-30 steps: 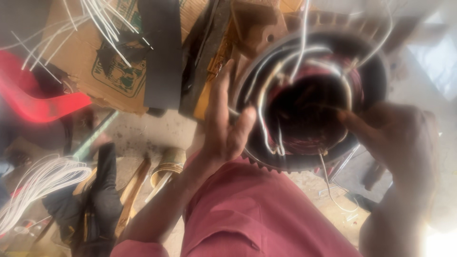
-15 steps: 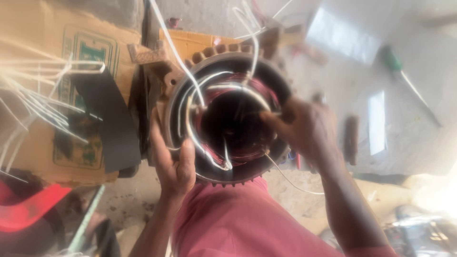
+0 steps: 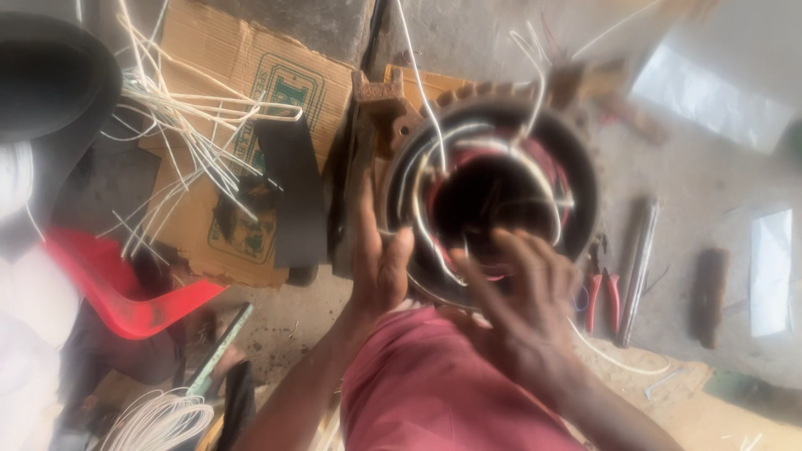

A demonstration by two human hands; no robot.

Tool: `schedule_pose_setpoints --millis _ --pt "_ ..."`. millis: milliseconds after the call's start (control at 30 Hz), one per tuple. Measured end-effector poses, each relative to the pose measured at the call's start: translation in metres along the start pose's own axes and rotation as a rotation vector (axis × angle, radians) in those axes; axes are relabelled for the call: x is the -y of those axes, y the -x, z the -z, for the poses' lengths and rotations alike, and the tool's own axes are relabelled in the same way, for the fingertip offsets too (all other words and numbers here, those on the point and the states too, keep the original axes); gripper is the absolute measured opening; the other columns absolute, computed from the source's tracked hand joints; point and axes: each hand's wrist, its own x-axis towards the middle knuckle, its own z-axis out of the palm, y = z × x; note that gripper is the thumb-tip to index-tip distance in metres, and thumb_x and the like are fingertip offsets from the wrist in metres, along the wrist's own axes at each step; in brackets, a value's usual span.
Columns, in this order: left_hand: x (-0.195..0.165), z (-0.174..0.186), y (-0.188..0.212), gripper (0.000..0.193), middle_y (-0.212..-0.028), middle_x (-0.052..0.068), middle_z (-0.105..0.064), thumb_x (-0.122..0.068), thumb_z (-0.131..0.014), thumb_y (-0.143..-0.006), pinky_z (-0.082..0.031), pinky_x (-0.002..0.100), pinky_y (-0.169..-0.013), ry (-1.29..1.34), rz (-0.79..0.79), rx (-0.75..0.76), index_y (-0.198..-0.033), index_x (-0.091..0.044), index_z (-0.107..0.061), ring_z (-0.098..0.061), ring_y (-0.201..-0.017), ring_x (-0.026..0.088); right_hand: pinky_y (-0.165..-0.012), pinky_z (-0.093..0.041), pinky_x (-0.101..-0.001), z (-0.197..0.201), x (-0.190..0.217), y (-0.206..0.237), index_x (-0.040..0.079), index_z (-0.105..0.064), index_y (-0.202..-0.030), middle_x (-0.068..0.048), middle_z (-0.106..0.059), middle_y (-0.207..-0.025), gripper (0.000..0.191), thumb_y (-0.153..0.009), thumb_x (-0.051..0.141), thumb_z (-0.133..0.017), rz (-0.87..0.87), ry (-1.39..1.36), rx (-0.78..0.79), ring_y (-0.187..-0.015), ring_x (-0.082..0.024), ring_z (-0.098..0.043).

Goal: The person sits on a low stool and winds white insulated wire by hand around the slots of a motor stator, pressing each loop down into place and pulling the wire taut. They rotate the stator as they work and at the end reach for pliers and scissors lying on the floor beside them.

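Note:
A round motor stator with a dark bore and finned metal rim rests against my red-clad knee. White sleeved wires loop around its reddish windings and stick out upward. My left hand presses flat against the stator's left rim, fingers pointing up. My right hand is at the lower edge of the bore, blurred, its fingers curled around the wires and windings there.
A flattened cardboard box lies to the left with loose white sleeves and a black strip on it. A red plastic piece sits lower left. Red-handled pliers and a metal rod lie on the concrete at right.
My view has shifted, so the stator now sits further right in frame. My right hand has dropped from the stator's right rim to its lower edge. My left hand stays on the left rim.

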Motion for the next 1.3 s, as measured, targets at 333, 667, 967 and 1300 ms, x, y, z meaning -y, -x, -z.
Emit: schedule_pose_setpoints --millis 333,667,967,1300 --pt "-0.005 0.002 -0.001 0.075 -0.159 0.031 -0.036 -0.023 -0.045 -0.098 -0.051 0.047 -0.117 0.017 0.121 0.025 -0.160 0.008 -0.017 -0.050 -0.143 0.041 -0.119 0.004 -0.0666 -0.054 0.021 0.000 0.036 -0.055 -0.149 -0.020 -0.011 -0.166 0.101 -0.082 0.102 -0.017 -0.038 0.169 -0.021 -0.152 -0.044 -0.001" --pt "-0.008 0.022 -0.016 0.074 -0.145 0.021 -0.056 -0.029 -0.059 -0.093 -0.052 0.049 -0.117 0.191 0.168 0.154 -0.157 0.001 -0.037 -0.058 -0.136 0.033 -0.123 0.011 -0.0606 -0.067 0.022 0.011 0.032 -0.059 -0.151 -0.021 -0.008 -0.169 0.110 -0.081 0.102 -0.011 0.014 0.215 -0.151 -0.155 -0.042 0.005" --pt "-0.008 0.012 -0.018 0.061 -0.111 0.019 -0.068 -0.015 -0.055 -0.090 -0.065 0.031 -0.062 0.117 0.295 0.116 -0.146 0.003 -0.041 -0.077 -0.077 0.021 -0.124 0.011 -0.0613 -0.080 0.028 0.008 0.029 -0.063 -0.149 -0.020 -0.009 -0.171 0.108 -0.085 0.098 -0.009 -0.045 0.275 -0.203 -0.156 -0.042 0.002" --pt "-0.004 0.018 -0.019 0.066 -0.122 0.019 -0.066 -0.018 -0.062 -0.088 -0.069 0.038 -0.086 0.112 0.221 0.122 -0.147 0.003 -0.041 -0.076 -0.103 0.026 -0.123 -0.001 -0.0630 -0.064 0.031 -0.007 0.028 -0.060 -0.145 -0.019 -0.015 -0.167 0.099 -0.088 0.096 -0.015 -0.029 0.239 -0.198 -0.152 -0.042 -0.009"
